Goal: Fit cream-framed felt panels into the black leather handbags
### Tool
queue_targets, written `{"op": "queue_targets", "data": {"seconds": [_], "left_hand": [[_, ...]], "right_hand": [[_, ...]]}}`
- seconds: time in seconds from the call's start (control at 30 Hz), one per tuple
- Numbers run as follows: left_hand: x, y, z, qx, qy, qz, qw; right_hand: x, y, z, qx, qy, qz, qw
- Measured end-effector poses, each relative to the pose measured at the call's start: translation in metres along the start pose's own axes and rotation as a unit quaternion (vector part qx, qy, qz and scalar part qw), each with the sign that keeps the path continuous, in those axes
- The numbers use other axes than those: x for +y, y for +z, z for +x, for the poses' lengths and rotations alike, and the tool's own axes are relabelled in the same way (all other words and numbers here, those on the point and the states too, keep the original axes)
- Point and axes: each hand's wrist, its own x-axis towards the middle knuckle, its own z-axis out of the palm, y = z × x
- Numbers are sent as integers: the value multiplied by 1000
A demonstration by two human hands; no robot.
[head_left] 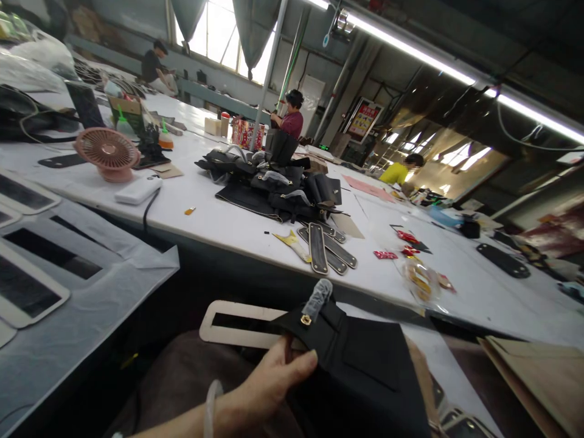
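Note:
Near the bottom centre, my left hand [274, 377] pinches the edge of a black leather bag piece [369, 359], its thumb lying on top. A wrapped handle with a gold fitting [306, 319] stands on that piece. From under its left side sticks out a cream-edged strip with a dark middle [241, 323], close to my left fingers. My right hand [422, 371] shows only in part at the right edge of the black piece; its fingers are hidden behind it.
A white table holds a heap of black bag parts [274, 185], dark strips [318, 248], a pink fan [108, 153] and a white power bank [138, 189]. Cream-edged panels [27, 286] lie left, brown sheets [542, 377] right. Three people [292, 118] are farther back.

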Motion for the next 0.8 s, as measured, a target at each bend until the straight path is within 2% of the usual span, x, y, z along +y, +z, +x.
{"op": "queue_targets", "data": {"seconds": [0.17, 0.27, 0.33, 0.4, 0.53, 0.67, 0.8], "left_hand": [[38, -4, 13, 157, 4, -37, 987], [61, -16, 22, 278, -26, -45, 959], [73, -27, 28, 328, -54, -48, 942], [81, -40, 32, 340, -79, -36, 936], [89, -66, 26, 315, -110, -6, 943], [96, -86, 4, 325, -100, 41, 939], [100, -91, -18, 349, -89, 106, 927]], "right_hand": [[-31, 32, 26, -55, -16, 7, 998], [-50, 60, 31, -72, -17, 19, 997], [-57, 76, 30, -84, -20, 38, 996], [-59, 90, 27, -95, -21, 72, 993], [-57, 109, 20, -121, -18, 192, 974], [-56, 130, 7, -143, 20, 373, 917], [-63, 150, -10, -145, 102, 556, 812]]}}
